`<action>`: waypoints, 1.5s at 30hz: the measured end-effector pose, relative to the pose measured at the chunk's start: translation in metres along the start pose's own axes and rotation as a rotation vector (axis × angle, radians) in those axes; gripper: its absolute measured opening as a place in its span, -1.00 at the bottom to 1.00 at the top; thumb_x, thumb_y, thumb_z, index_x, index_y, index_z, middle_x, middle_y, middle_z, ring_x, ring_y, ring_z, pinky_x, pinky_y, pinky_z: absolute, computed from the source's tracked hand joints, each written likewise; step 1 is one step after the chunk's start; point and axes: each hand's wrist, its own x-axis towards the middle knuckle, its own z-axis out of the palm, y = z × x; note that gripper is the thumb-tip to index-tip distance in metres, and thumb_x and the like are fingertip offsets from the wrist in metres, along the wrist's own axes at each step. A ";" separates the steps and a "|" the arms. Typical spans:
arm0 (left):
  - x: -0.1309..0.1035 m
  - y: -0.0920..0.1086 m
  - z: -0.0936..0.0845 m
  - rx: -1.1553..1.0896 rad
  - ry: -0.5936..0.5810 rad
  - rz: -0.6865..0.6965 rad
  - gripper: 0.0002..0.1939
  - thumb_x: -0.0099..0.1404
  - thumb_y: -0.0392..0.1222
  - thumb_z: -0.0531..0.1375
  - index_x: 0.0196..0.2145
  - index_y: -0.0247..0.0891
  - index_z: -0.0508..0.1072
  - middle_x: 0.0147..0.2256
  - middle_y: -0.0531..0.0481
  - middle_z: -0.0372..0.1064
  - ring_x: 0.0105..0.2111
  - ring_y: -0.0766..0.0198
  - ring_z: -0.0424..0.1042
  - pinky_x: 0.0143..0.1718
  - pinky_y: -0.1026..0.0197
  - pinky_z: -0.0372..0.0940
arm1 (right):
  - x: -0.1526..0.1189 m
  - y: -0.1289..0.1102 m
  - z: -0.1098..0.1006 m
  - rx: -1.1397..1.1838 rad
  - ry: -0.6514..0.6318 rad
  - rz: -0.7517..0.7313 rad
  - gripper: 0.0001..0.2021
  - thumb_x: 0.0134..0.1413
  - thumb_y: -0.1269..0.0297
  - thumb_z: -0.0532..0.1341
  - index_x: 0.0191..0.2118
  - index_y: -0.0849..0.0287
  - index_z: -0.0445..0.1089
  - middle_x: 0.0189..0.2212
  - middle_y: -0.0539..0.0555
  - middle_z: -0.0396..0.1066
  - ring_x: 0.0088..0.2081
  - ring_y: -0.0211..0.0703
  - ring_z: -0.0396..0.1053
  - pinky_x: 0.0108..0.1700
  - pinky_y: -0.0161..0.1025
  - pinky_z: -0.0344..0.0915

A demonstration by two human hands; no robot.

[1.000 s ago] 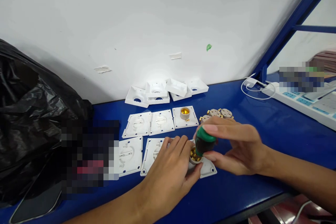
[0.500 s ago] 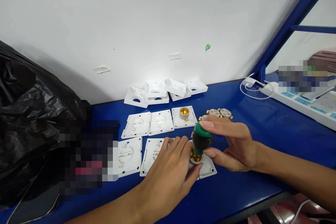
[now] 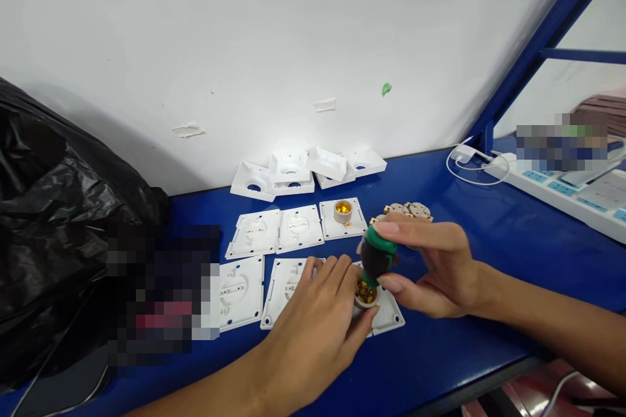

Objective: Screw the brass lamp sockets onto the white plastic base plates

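Note:
My right hand (image 3: pixel 435 267) pinches the green and black handle of a short screwdriver (image 3: pixel 379 255), whose lower end is over a round socket (image 3: pixel 366 294) with a brass-coloured inside. Fingers and thumb of my left hand (image 3: pixel 317 319) grip that socket on a white square plate (image 3: pixel 388 314). Behind them, another plate (image 3: pixel 356 228) bears a similar socket (image 3: pixel 343 210). Several bare white plates (image 3: pixel 254 233) lie to the left. Beyond my right hand are several round socket parts (image 3: pixel 417 211), partly hidden by it.
White box covers (image 3: pixel 254 177) lie near the wall. A black plastic bag (image 3: pixel 63 208) stands at the left, with a dark phone-like object (image 3: pixel 73 378) below it. A white power strip (image 3: pixel 562 189) and cable (image 3: pixel 452 172) lie at the right on the blue table (image 3: pixel 440 365).
The screwdriver handle has tilted and shifted very slightly in my right hand. My left hand stays on the socket.

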 end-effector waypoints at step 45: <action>0.001 0.002 0.000 0.016 -0.035 0.009 -0.88 0.54 -0.16 0.09 -0.05 -0.22 0.33 -0.07 -0.13 0.42 0.02 -0.08 0.40 0.12 -0.28 0.24 | -0.007 0.002 0.000 -0.048 -0.049 0.035 -0.50 0.35 0.35 0.25 0.32 0.10 0.16 -0.38 -0.07 0.31 -0.45 -0.26 0.24 -0.44 -0.25 0.24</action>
